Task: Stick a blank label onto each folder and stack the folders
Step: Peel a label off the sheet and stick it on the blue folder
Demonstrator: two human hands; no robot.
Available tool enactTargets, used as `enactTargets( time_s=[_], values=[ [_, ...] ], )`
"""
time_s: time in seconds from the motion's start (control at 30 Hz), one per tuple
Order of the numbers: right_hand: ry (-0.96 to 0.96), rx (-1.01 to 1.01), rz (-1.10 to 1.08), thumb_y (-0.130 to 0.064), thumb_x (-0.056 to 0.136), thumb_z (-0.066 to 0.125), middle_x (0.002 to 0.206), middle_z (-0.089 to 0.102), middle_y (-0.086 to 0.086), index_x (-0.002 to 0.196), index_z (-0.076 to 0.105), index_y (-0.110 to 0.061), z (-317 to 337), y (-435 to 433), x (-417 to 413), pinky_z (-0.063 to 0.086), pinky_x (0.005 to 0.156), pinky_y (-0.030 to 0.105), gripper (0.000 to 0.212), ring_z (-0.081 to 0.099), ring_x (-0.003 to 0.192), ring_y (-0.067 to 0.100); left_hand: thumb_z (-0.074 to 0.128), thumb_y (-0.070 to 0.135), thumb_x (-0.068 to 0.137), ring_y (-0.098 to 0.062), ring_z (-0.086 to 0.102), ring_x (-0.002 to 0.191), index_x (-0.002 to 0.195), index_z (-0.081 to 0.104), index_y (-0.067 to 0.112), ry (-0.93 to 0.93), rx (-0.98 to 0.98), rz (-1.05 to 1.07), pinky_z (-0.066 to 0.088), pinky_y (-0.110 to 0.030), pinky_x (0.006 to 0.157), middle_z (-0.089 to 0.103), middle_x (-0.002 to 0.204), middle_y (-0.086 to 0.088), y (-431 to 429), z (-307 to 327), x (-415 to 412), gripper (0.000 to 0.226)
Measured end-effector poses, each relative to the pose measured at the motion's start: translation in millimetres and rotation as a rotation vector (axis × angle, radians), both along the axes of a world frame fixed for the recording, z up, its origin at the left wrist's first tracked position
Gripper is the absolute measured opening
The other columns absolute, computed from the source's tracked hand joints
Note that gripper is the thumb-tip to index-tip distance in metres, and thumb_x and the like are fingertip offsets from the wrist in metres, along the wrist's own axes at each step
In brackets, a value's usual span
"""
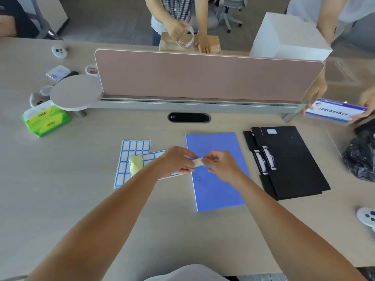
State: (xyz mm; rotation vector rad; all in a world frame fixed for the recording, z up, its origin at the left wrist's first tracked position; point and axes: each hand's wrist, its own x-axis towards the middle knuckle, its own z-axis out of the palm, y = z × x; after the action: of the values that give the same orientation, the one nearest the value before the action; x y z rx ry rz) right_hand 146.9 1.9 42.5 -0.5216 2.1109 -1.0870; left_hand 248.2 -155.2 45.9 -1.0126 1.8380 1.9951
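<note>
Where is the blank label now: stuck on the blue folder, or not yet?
Not yet stuck. The left hand and right hand pinch the label by its ends, over the blue folder.

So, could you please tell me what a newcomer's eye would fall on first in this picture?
First come the left hand and right hand at the centre, pinching a small white label between them over the blue folder. To its right lie two black folders, stacked, the top one already labelled; to its left lie the label sheets. Behind stands a pink divider.
</note>
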Motion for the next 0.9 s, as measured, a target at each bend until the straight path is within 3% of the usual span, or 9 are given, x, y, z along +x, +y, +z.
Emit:
enactTargets(
  time_s=[0.07, 0.17, 0.3, 0.4, 0.6, 0.73, 0.83, 0.9],
  values=[
    [-0.056, -0.014, -0.050, -0.022, 0.089, 0.066, 0.078, 0.068, 0.000, 0.082, 0.068, -0.014, -2.9, 0.5, -12.1, 0.048, 0.064, 0.031, 0.011, 0.060, 0.057, 0.010, 0.068, -0.004, 0.081, -0.016, 0.070, 0.073, 0.108, 0.070, 0.010, -0.007, -0.023, 0.055, 0.059, -0.023, 0.069, 0.068, 0.090, -0.014, 1.5, -2.9, -14.1, 0.030],
    [-0.147, -0.038, -0.123, -0.019, 0.089, 0.066, 0.074, 0.069, 0.001, 0.084, 0.069, -0.009, -7.4, 0.2, -32.9, 0.048, 0.063, 0.029, 0.012, 0.057, 0.058, 0.012, 0.070, -0.004, 0.082, -0.021, 0.071, 0.080, 0.106, 0.068, 0.010, -0.014, -0.029, 0.147, 0.060, -0.031, 0.081, 0.069, 0.091, -0.017, 2.8, -10.6, -35.3, 0.028],
    [-0.224, -0.038, -0.172, -0.020, 0.089, 0.067, 0.074, 0.070, 0.000, 0.090, 0.070, -0.004, -22.2, -5.1, -65.4, 0.049, 0.061, 0.026, 0.016, 0.057, 0.058, 0.011, 0.071, -0.002, 0.084, -0.022, 0.071, 0.076, 0.108, 0.067, 0.006, 0.003, -0.013, 0.308, 0.060, -0.029, 0.079, 0.070, 0.088, -0.015, 3.8, -30.6, -62.6, 0.026],
    [-0.246, -0.019, -0.170, -0.020, 0.089, 0.067, 0.075, 0.070, 0.001, 0.091, 0.071, -0.003, -38.4, -15.5, -89.0, 0.047, 0.060, 0.027, 0.018, 0.058, 0.058, 0.011, 0.074, 0.004, 0.081, -0.023, 0.070, 0.074, 0.097, 0.068, 0.013, -0.017, -0.098, 0.429, 0.061, -0.033, 0.081, 0.074, 0.088, -0.016, 4.6, -46.7, -83.0, 0.020],
    [-0.233, 0.057, -0.133, -0.023, 0.088, 0.067, 0.078, 0.072, 0.001, 0.088, 0.071, -0.007, -75.8, -49.2, -128.2, 0.045, 0.060, 0.029, 0.016, 0.060, 0.059, 0.011, 0.068, 0.012, 0.078, -0.021, 0.061, 0.063, 0.101, 0.069, 0.013, -0.110, -0.220, 0.560, 0.051, -0.033, 0.065, 0.072, 0.076, -0.007, -4.4, -78.8, -117.1, 0.023],
    [-0.211, 0.096, -0.111, -0.027, 0.087, 0.067, 0.081, 0.073, 0.002, 0.085, 0.070, -0.009, -97.3, -69.1, -141.4, 0.044, 0.058, 0.030, 0.018, 0.062, 0.057, 0.010, 0.063, 0.014, 0.084, -0.016, 0.065, 0.084, 0.105, 0.070, 0.019, -0.148, -0.429, 0.516, 0.048, -0.023, 0.064, 0.072, 0.096, 0.004, -16.9, -99.3, -121.6, 0.023],
    [-0.209, 0.104, -0.106, -0.027, 0.088, 0.067, 0.079, 0.073, 0.000, 0.081, 0.069, -0.012, -108.7, -80.8, -144.4, 0.046, 0.059, 0.032, 0.017, 0.063, 0.058, 0.011, 0.062, 0.015, 0.089, -0.016, 0.062, 0.108, 0.115, 0.068, 0.017, -0.135, -0.568, 0.443, 0.045, -0.022, 0.081, 0.068, 0.116, 0.001, -20.2, -113.0, -115.4, 0.026],
    [-0.192, 0.107, -0.102, -0.027, 0.088, 0.066, 0.077, 0.072, -0.002, 0.079, 0.068, -0.014, -113.1, -85.8, -144.5, 0.047, 0.058, 0.030, 0.016, 0.064, 0.059, 0.011, 0.061, 0.015, 0.092, -0.021, 0.058, 0.114, 0.123, 0.065, 0.013, -0.115, -0.695, 0.351, 0.045, -0.025, 0.091, 0.064, 0.127, -0.001, -18.9, -120.7, -112.2, 0.032]
  ],
)
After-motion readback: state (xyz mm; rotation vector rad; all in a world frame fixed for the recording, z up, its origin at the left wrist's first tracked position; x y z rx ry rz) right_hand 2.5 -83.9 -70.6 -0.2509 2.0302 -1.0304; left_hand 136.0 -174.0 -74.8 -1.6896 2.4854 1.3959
